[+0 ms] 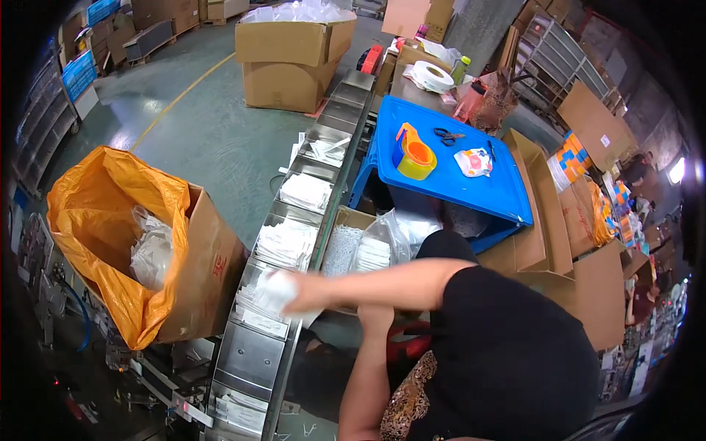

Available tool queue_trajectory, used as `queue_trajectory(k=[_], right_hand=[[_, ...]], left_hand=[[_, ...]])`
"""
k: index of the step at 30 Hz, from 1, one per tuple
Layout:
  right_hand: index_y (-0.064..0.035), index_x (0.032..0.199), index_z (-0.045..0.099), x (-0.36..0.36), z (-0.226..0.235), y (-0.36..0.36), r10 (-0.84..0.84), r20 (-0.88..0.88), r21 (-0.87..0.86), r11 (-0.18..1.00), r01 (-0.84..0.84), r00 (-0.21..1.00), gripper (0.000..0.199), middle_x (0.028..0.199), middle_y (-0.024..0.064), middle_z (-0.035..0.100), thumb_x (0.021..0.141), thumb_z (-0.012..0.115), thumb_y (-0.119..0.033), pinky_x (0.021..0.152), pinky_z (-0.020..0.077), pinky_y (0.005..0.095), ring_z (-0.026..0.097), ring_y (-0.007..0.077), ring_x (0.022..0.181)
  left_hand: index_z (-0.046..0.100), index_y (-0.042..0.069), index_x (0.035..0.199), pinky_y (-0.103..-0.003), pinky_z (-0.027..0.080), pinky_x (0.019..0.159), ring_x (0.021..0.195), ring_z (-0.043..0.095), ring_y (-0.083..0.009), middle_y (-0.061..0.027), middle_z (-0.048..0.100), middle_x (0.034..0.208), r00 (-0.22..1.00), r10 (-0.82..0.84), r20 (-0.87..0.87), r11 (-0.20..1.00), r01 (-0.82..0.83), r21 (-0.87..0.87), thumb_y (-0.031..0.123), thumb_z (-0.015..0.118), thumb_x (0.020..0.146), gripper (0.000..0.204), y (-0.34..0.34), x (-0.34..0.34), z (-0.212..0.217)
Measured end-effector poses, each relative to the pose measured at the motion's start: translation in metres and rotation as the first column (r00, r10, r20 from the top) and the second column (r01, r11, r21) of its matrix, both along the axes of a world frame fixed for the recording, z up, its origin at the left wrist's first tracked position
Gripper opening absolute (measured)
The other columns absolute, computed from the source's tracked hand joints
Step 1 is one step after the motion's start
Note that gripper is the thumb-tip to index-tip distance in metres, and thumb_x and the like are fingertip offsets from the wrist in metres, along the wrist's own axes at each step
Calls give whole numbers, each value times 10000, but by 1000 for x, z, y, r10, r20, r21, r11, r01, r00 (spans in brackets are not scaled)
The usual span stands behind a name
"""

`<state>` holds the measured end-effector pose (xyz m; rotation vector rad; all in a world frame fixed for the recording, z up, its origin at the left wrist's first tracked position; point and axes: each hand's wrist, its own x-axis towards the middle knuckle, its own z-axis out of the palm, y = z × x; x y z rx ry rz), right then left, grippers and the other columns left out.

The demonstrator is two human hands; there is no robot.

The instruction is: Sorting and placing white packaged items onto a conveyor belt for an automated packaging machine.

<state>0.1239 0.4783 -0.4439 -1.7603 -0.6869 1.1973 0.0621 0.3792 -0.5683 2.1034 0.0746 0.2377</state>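
My right hand (pixel 303 292) reaches across to the metal conveyor and is blurred by motion. Its fingers close on a blurred bundle of white packets (pixel 273 291), just above one conveyor compartment. More flat white packets (pixel 285 245) lie piled in the neighbouring compartments. My left hand (pixel 375 317) is below my right forearm, beside the conveyor; its fingers are hidden. Close to both arms is a clear plastic bag (pixel 390 239) with stacked white packets inside. Next to it stands an open carton (pixel 344 248) filled with small pale pieces.
An orange-lined carton (pixel 158 301) stands left of the conveyor (pixel 246 356), with clear plastic inside. On a blue plastic lid (pixel 448 187) lie scissors (pixel 448 137), tape rolls (pixel 416 158) and a small packet (pixel 473 162). A large carton (pixel 283 77) is at the far end.
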Motion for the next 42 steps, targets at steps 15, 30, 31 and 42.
queue_trajectory(k=[15,30,31,42], right_hand=[[-77,1060,529,62,-198,-170,130,436,-193,980,-48,890,312,966,155,597,778,557,-208,608,482,394,580,280,814],[-75,824,581,259,3,-66,66,938,-57,998,-37,340,116,768,148,582,755,546,-162,645,458,433,575,330,755],[-68,852,587,298,1,-55,61,963,-63,998,0,262,133,826,154,585,736,530,-103,687,465,425,571,336,801],[-101,790,667,398,-51,3,694,710,-697,668,259,119,130,832,79,658,693,584,-124,743,456,386,576,253,905]], left_hand=[[101,-67,1361,-388,167,1077,1321,143,-389,-286,162,1401,913,185,-365,876,-321,-361,25,501,692,785,-18,15,83],[180,-75,1343,-399,259,1034,1265,262,-408,-301,248,1358,902,201,-383,944,-283,-170,105,501,726,718,-10,19,63],[177,-89,1337,-389,240,1045,1271,251,-407,-302,237,1364,907,183,-379,950,-262,-167,93,490,730,707,-12,24,62],[122,-86,1350,-373,212,1058,1297,216,-385,-277,203,1390,891,45,-451,931,-201,-305,94,488,734,739,0,52,48]])
